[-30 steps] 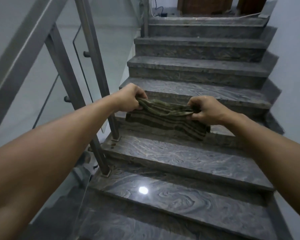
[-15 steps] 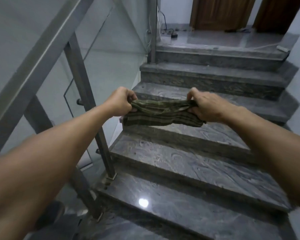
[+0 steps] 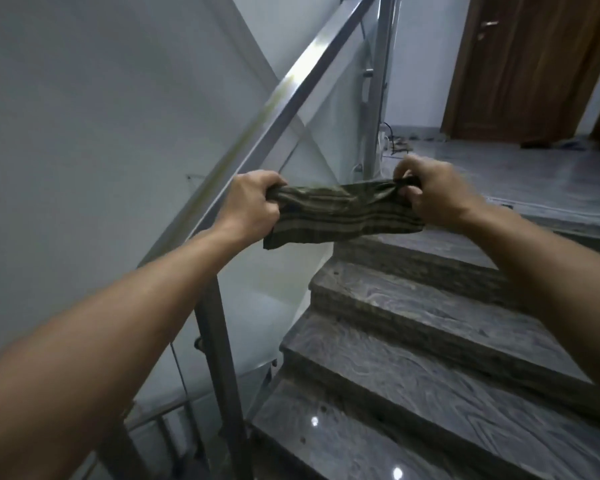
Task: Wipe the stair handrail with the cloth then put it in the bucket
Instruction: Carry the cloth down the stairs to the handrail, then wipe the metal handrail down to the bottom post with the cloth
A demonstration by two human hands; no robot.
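A dark green striped cloth [image 3: 340, 213] is stretched between both hands in front of me. My left hand [image 3: 253, 206] grips its left end and sits right beside the steel handrail [image 3: 291, 95], which slopes up from lower left to upper right. My right hand [image 3: 433, 195] grips the cloth's right end, over the top steps. The cloth hangs just to the right of the rail; I cannot tell whether it touches it. No bucket is in view.
Grey marble stairs [image 3: 413, 341] rise to a landing [image 3: 534, 171] with a brown wooden door [image 3: 520, 67]. Steel posts [image 3: 374, 98] and glass panels [image 3: 274, 292] close the left side. Cables lie on the landing near the top post.
My view has climbed and turned left, so the handrail is now central. Both hands kept the cloth stretched and carried it up and towards the rail.
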